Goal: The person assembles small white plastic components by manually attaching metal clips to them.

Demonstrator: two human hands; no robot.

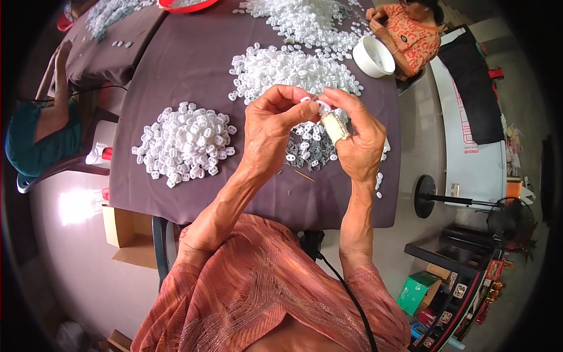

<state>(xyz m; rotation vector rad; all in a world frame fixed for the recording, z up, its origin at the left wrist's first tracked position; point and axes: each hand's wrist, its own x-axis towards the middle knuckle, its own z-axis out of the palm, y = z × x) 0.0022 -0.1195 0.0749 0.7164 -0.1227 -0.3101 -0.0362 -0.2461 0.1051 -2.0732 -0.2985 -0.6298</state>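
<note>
My left hand (271,126) and my right hand (358,138) meet above the table, both pinching one small white plastic piece (321,105) between the fingertips. The right thumb wears a cream cloth wrap (336,126). Under the hands lies a small heap of grey metal bits mixed with white pieces (311,154). A pile of white plastic pieces (186,144) lies to the left of my left hand. Another, wider white pile (287,70) lies just beyond the hands.
The table has a dark purple cloth (193,64). A person in an orange patterned top (413,35) sits at the far right by a white bowl (372,57). Another person in teal (41,126) sits at left. A red tray (185,6) is at the back. A cardboard box (126,234) stands below.
</note>
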